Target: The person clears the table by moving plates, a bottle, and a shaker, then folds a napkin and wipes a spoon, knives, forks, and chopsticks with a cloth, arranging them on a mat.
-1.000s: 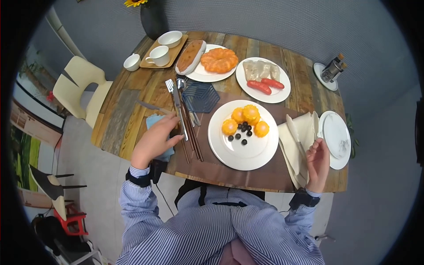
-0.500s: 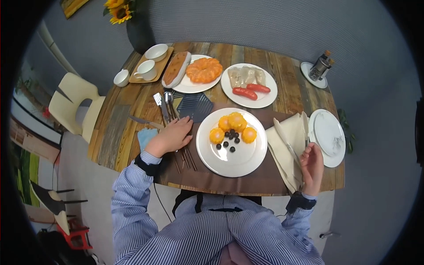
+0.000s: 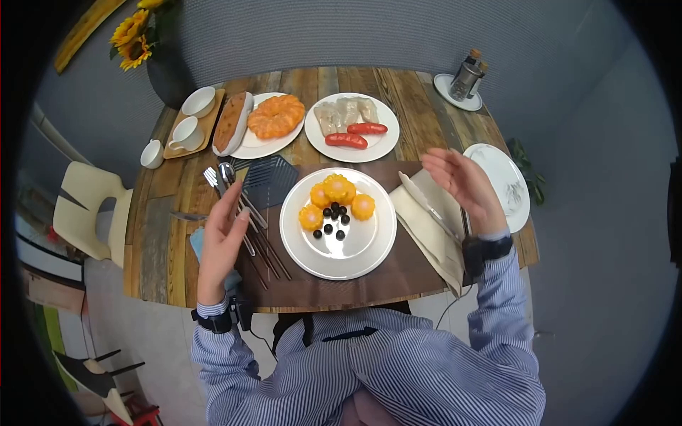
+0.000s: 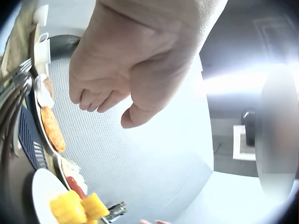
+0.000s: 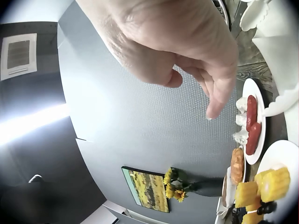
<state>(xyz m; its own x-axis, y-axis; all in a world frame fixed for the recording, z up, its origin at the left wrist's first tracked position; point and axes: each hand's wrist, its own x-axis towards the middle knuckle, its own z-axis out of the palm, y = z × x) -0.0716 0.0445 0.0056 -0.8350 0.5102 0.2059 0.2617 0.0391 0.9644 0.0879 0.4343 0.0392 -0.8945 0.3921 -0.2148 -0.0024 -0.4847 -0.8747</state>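
In the head view my left hand (image 3: 222,248) is raised over the cutlery at the left, fingers extended and holding nothing. Beneath it lie chopsticks (image 3: 268,257), a fork (image 3: 210,177) and a spoon (image 3: 226,170). My right hand (image 3: 469,190), likewise empty with relaxed fingers, hovers above a folded cream napkin (image 3: 419,224) bearing a pale-handled utensil (image 3: 426,202). Between the hands a white plate (image 3: 339,264) carries yellow corn pieces (image 3: 337,187) and several dark berries (image 3: 328,229). Each wrist view shows its hand in the air, the left hand (image 4: 135,60) and the right hand (image 5: 182,51).
Farther back stand a plate of red sausages (image 3: 347,140) and wrapped rolls, orange ring bread (image 3: 277,116), a long loaf (image 3: 232,124), and a wooden tray (image 3: 210,122) of white cups. White plates (image 3: 506,206) sit at right, shakers (image 3: 466,79) behind them. A dark lattice trivet (image 3: 266,179) lies left of the central plate.
Both hands have lifted. The left hand left the cutlery near the trivet and turned upright; the right hand rose from beside the napkin, moving forward and inward. The head view has shifted right.
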